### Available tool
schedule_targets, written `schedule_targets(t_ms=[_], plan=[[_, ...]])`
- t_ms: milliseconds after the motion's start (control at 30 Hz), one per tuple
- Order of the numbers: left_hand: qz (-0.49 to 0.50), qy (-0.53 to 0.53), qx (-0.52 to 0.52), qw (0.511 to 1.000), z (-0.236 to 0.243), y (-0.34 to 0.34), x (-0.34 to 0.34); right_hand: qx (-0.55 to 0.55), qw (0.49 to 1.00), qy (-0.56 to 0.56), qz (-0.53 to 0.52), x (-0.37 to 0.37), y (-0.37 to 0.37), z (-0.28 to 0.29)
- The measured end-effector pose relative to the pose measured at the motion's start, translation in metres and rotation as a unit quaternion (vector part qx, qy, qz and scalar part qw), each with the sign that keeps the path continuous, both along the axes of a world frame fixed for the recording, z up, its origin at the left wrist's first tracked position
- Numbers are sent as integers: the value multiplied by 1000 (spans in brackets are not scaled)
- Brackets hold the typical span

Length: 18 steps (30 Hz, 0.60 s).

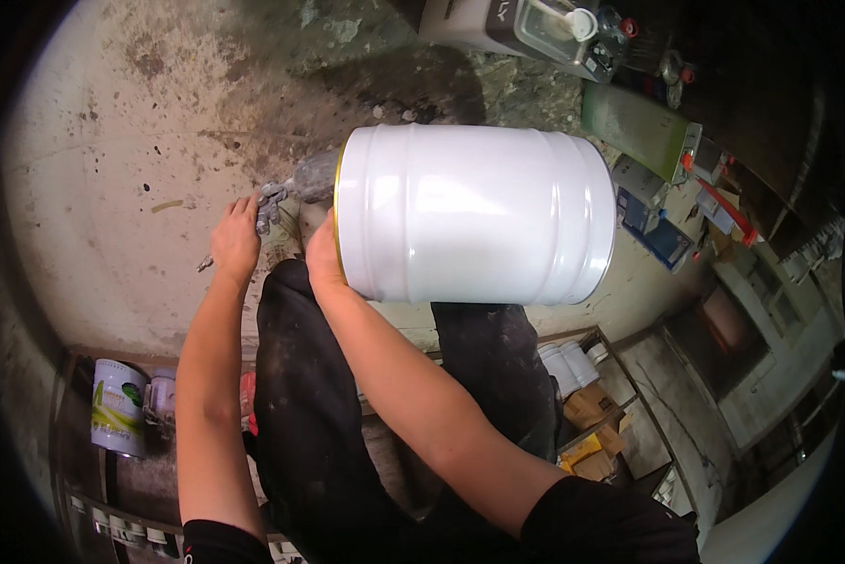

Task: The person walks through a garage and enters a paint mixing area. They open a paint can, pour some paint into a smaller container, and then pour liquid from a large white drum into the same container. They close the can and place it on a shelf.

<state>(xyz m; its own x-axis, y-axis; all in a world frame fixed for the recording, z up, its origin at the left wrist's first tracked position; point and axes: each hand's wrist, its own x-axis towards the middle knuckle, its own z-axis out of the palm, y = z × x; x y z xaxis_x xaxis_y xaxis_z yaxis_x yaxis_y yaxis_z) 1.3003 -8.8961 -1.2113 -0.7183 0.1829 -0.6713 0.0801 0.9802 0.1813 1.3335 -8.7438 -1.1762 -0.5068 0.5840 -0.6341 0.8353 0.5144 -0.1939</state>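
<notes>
Spray gun (270, 207), partly blocked by a white drum (479, 216) near a green can (629, 127), is being gripped by the left hand (236, 241); the drum's rim is being touched by the right hand (323, 256), grip unclear.

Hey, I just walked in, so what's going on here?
A person's left hand grips what looks like a stained grey metal spray gun. Their right hand is at the yellow-edged end of a glossy white ribbed drum, which lies sideways across the view; its fingers are partly hidden, so the grip is unclear. A white-and-green cylindrical tin sits at lower left, apart from both hands.
</notes>
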Motion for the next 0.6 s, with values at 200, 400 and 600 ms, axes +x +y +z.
schedule_targets(t_ms=[200,400,600], plan=[[27,29,31,999,50,-2,-9,-143,933,196,-266,-19,31,53],[45,85,66,993,112,16,-23,-227,837,267,-420,-63,116,163],[67,134,195,969,158,93,-48,-239,726,263,-589,-95,257,223]])
